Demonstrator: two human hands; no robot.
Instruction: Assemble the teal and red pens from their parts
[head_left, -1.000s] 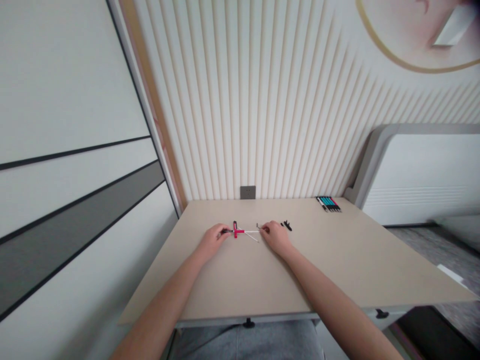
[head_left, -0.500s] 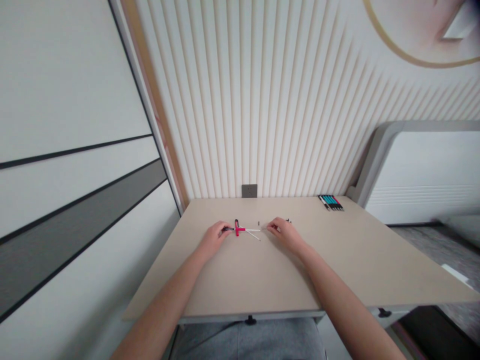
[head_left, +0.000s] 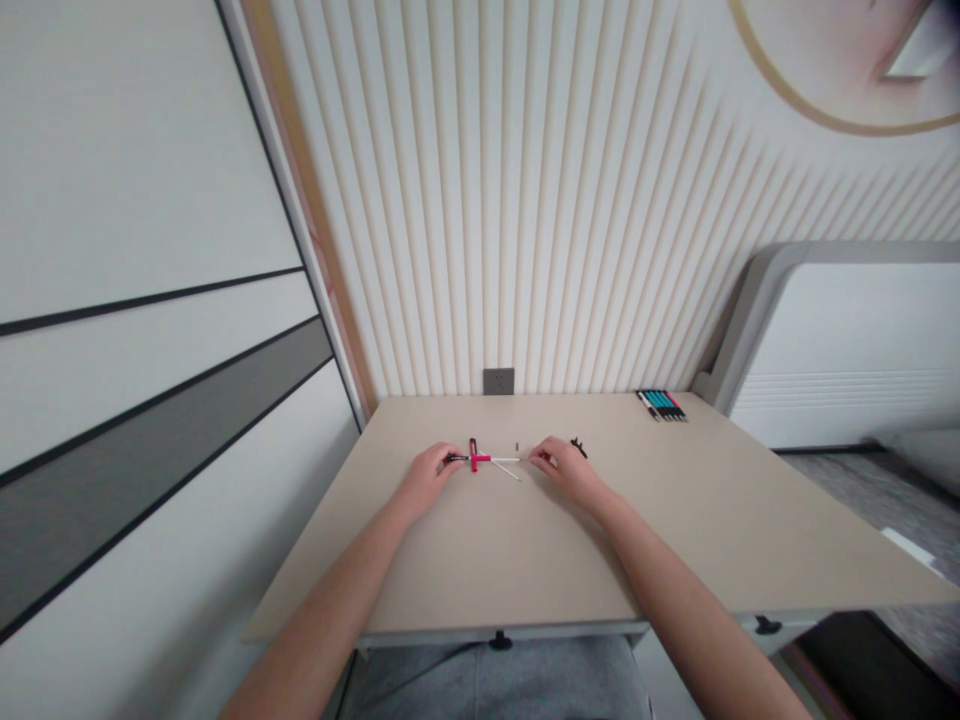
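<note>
The left hand (head_left: 427, 478) closes its grip on a pink pen (head_left: 474, 458), maybe to keep it still; the open right hand (head_left: 568, 473) rests near a white stick (head_left: 506, 460).

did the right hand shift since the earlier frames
Yes: the right hand has moved rightward across the table, judged against the grey wall socket, which stays fixed in the view.

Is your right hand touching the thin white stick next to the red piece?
Apart. The head view shows a small strip of beige tabletop between the fingertips of the right hand and the end of the thin white plastic stick.
</note>
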